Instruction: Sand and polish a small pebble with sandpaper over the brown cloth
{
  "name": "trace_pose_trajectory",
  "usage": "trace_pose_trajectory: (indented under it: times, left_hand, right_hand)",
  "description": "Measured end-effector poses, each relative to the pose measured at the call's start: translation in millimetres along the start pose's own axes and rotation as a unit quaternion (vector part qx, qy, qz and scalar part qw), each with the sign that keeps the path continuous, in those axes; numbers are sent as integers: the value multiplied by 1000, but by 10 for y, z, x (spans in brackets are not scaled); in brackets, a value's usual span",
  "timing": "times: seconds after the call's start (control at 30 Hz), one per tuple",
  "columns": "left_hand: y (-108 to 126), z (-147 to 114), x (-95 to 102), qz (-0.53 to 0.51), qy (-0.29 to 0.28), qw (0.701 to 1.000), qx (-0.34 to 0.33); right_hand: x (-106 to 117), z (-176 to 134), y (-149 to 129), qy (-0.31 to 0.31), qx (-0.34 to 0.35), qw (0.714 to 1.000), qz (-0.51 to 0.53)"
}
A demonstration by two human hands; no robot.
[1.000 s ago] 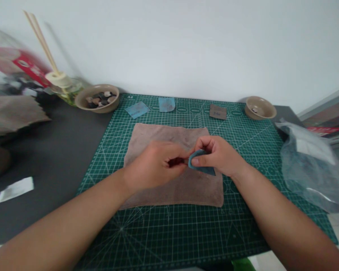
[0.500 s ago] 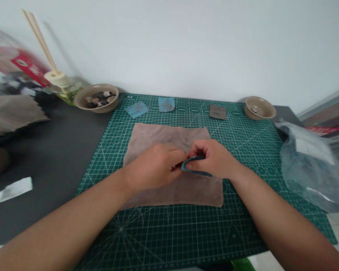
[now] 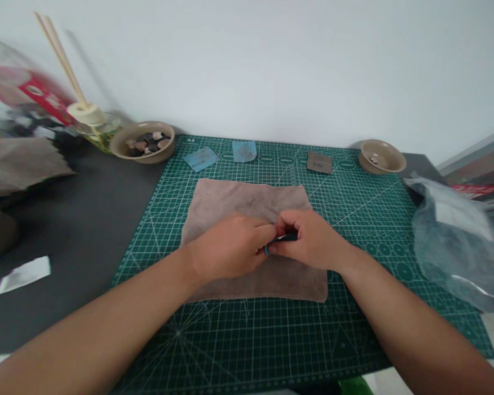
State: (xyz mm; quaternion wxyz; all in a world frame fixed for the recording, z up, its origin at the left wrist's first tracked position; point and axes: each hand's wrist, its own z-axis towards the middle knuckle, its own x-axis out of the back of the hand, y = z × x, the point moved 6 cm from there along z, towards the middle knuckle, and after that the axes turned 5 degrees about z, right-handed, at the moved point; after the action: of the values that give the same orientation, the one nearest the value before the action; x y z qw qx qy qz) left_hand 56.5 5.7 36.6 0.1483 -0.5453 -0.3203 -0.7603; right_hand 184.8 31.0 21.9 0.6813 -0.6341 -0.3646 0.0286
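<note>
Right hand (image 3: 308,237): fingers pinching one small, thin, blue-and-dark folded sheet (image 3: 267,249), above the rectangular pinkish-brown cloth (image 3: 255,285). Left hand (image 3: 230,247): fingers curled beside it; whether gripping anything, we cannot tell. Sheet now turned more edge-on than a second ago, leaving us less surface visible.

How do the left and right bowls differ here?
The left bowl holds a pile of dark and pale stones; the right bowl has only a little at its bottom, too small to identify. The left bowl looks wider in this view than the right bowl. The left bowl stands by the mat's back left corner, the right bowl at its back right. Both are brownish, round and upright.
</note>
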Motion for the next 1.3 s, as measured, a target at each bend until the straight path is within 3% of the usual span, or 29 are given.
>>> trace_pose_trajectory:
  times: [0.1, 0.23, 0.3, 0.4, 0.53, 0.6, 0.73, 0.93, 1.07, 1.3]
  left_hand:
    - [7, -11, 55, -60, 25, 998, 20]
    - [-13, -40, 190, -189, 95, 976, 43]
    - [-1, -40, 191, -174, 96, 980, 21]
    - [11, -24, 90, -51, 44, 998, -2]
    - [6, -17, -14, 35, -13, 999, -3]
    - [9, -18, 2, 14, -3, 1000, 3]
    - [-5, -22, 117, -94, 69, 993, 25]
    - [-6, -6, 241, -201, 127, 971, 25]
    - [-2, -15, 298, -223, 173, 959, 5]
    - [-18, -36, 293, -203, 174, 964, 7]
  right_hand:
    - [-10, -16, 13, -35, -17, 996, 80]
    - [20, -49, 62, -81, -45, 963, 251]
    - [32, -48, 69, -65, -40, 973, 220]
    - [12, -33, 33, -18, -22, 997, 70]
    - [-59, -19, -44, -13, 2, 1000, -22]
    - [-44, -21, -45, -14, 2, 1000, -4]
    - [38, -33, 15, -17, -22, 995, 94]
    - [61, -38, 66, -31, -61, 964, 256]
    - [64, -34, 79, -32, -60, 960, 270]
    - [73, -29, 112, -35, -51, 960, 274]
